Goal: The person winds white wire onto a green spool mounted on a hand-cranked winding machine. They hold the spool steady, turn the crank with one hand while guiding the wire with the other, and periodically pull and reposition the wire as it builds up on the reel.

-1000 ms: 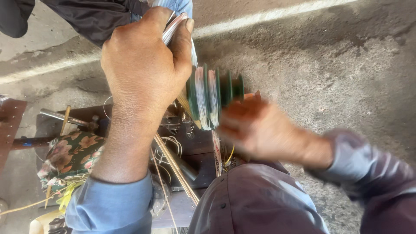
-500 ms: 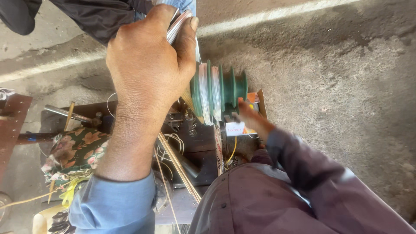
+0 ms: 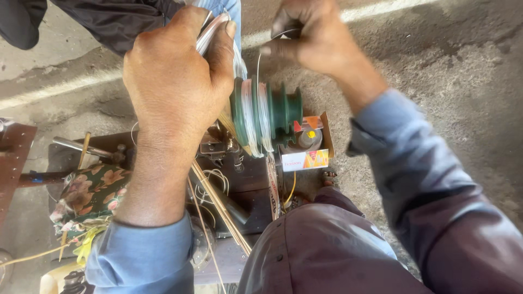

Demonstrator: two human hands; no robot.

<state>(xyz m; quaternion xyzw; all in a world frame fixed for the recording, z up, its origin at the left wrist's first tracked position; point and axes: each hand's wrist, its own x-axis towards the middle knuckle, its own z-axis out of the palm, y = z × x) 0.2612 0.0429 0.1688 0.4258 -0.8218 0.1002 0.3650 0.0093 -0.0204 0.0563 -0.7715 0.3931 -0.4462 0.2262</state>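
My left hand (image 3: pixel 174 87) is raised high in the middle of the view, closed around a bundle of pale thin wire (image 3: pixel 213 28) that runs down onto a green grooved winding former (image 3: pixel 267 115) on a small dark machine (image 3: pixel 234 179). My right hand (image 3: pixel 313 38) is up at the top, above and to the right of the former, its fingers closed on a dark crank handle (image 3: pixel 284 26). Wire lies wound in two of the former's grooves. The machine sits just in front of my lap.
An open small cardboard box (image 3: pixel 308 155) with a bottle stands right of the former. A floral cloth (image 3: pixel 92 190), metal rods (image 3: pixel 81 147) and thin wooden sticks (image 3: pixel 220 209) lie to the left on a dark bench. Someone's dark sleeve (image 3: pixel 114 19) is at the top. Rough concrete floor (image 3: pixel 447 81) spreads right.
My right hand has swung from low beside the former, down toward my lap, then up to the top. My left hand has stayed on the wire bundle.
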